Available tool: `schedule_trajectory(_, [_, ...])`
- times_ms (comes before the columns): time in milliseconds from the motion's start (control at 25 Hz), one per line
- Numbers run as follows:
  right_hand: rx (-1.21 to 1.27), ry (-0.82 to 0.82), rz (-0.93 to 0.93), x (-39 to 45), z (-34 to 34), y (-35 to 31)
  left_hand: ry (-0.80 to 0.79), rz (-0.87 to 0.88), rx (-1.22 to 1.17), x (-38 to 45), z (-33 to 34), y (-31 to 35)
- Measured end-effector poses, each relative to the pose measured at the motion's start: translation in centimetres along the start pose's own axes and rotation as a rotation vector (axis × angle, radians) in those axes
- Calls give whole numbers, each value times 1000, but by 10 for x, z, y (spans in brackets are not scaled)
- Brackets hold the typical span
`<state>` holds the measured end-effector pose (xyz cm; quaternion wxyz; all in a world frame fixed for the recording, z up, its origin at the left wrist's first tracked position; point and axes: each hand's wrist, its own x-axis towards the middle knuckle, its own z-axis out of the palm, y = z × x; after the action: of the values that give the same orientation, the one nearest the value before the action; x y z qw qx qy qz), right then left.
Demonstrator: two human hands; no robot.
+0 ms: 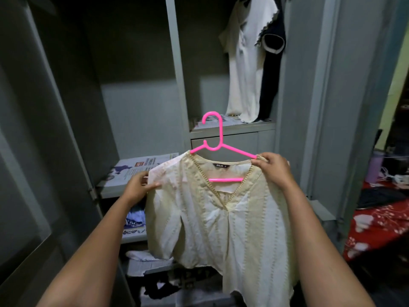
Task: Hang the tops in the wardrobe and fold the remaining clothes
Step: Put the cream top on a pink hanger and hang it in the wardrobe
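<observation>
Two hands raised before the open grey wardrobe (294, 89), holding up a cream V-neck top (221, 222) on a pink hanger (215, 138). Left hand (138, 186) pinching the top's shoulder and sleeve edge at the left end of the hanger, thumb over the cloth. Right hand (275, 170) gripping the other shoulder of the top, fingers curled over cloth and hanger arm together. Hanger hook upright and free, well below any rail, level with the front edge of the right compartment's shelf (232, 128). Pink crossbar visible through the neckline, under a dark collar label. Top hanging down between the forearms, hem crumpled and uneven.

Behind, in the upper right compartment, already hung: a white top (245, 69) and, just beside it toward the right wall, a dark garment with a pale-edged sleeve (271, 63). Left compartment shelves lined with newspaper (137, 168) along the front edges. Lower down, near the wardrobe floor, a heap of loose clothes (155, 275), white and dark, unfolded. At the far right edge, a bed with a red flowered sheet (380, 224) and dark cloth lying on it.
</observation>
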<state>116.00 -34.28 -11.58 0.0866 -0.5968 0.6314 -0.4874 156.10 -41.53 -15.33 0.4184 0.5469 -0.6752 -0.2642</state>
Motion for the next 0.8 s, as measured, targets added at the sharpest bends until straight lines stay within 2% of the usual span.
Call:
schedule_trajectory(120, [3,-13,32,-6,-11,3,-47,-30,19,8,-4,3])
schedule_trajectory(200, [-11,-28,34,-8,-15,4,-30,-35,172,17,-9,2])
schedule_trajectory(320, [-42,-34,39,-7,-10,-2,173,-77,455,22,1,18])
schedule_trajectory(360, [-58,-37,32,-6,-6,-4,235,-18,436,21,10,30])
schedule_trajectory(400, [-72,-43,25,-5,-3,-8,231,110,376,20,21,45])
schedule_trajectory(440, [-81,-48,21,-4,0,-11,164,242,353,18,30,59])
schedule_trajectory(520, [-92,-54,20,-2,6,-17,-9,391,409,13,47,81])
schedule_trajectory(560, [-102,-56,13,-2,8,-18,-50,404,415,13,51,84])
schedule_trajectory(640, [-85,-76,-5,-1,9,-17,-17,410,315,19,56,80])
schedule_trajectory(800, [175,-124,-57,-3,7,-21,45,424,258,22,50,76])
